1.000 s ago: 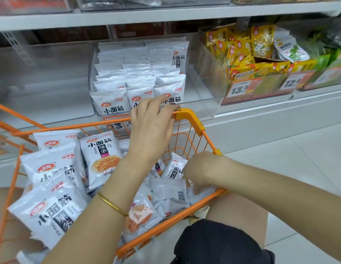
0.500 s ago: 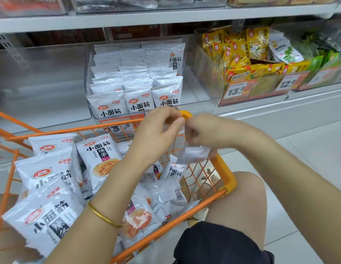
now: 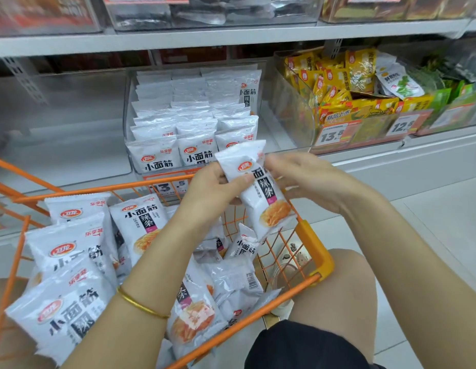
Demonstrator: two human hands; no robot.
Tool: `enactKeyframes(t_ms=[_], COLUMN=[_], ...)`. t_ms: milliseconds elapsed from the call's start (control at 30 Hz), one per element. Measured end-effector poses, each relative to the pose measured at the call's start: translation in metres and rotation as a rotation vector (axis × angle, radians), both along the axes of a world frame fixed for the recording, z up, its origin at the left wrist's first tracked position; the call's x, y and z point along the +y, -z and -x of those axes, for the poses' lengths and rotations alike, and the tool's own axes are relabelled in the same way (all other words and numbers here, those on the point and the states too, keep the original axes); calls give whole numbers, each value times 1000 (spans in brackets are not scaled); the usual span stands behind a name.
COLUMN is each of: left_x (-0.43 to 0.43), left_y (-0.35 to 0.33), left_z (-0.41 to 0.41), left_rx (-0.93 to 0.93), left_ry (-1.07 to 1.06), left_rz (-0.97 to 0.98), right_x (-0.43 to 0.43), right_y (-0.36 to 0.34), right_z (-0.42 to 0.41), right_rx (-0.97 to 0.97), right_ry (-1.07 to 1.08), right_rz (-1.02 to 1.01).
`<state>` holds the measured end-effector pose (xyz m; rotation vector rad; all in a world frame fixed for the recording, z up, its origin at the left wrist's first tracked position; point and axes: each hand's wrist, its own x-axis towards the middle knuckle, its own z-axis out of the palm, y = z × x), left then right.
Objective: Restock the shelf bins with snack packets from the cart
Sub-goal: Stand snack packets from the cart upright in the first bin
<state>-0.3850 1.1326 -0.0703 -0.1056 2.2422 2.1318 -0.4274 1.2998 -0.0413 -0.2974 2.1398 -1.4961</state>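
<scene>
Snack packet (image 3: pixel 260 193), one, white: your left hand (image 3: pixel 215 187) pinches it with the thumb across its printed face, and your right hand (image 3: pixel 306 179) has its fingers curled on the opposite edge. Position: tilted, above the far rim of the cart (image 3: pixel 315 251), just before the front row of the shelf bin (image 3: pixel 128 121). Change: a second ago your right hand was down among the cart's packets; this one has since come up, face-out. Judgement: picked and oriented, not yet placed.

Shop: price-tagged shelf bins (image 3: pixel 364 129), cart (image 3: pixel 315 251)
</scene>
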Motion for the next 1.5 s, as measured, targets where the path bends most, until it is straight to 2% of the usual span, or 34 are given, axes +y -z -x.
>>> enactKeyframes(t_ms=[133,233,367,500,567,633,733,800,900,1067,1200,1267,1500], left_x=[-3,1,7,10,10,7,-5,-12,-13,-15,-16,-16,-16], left_y=[-8,-14,-14,-19,-24,-28,-21,-10,4,25,33,34,34], left_z=[0,-1,3,11,17,24,35,45,57,65,64,65,66], left_rx=[-38,-45,-59,-41,68,207,450,482,447,496,513,516,503], left_ry=[-37,-126,-341,-391,-372,-369,-373,-324,-285,-312,-311,-310,-317], left_rz=[-222,-325,-364,-353,-213,10,568,975,1291,1463,1516,1516,1495], right_x=[-7,-10,-13,-10,-5,1,1,-8,-31,-59,-68,-71,-80], right_y=[14,15,13,1,-5,-11,-21,-24,-16,21,43,48,52], right_z=[-7,-10,-12,-9,-1,14,48,74,117,180,214,222,239], right_rx=[7,52,87,38,46,126,387,580,684,503,271,200,286], right_ry=[-63,-121,-140,-156,-71,123,399,511,522,556,671,630,562], right_rz=[91,30,41,78,52,-1,-164,-325,-456,-485,-295,-245,-412])
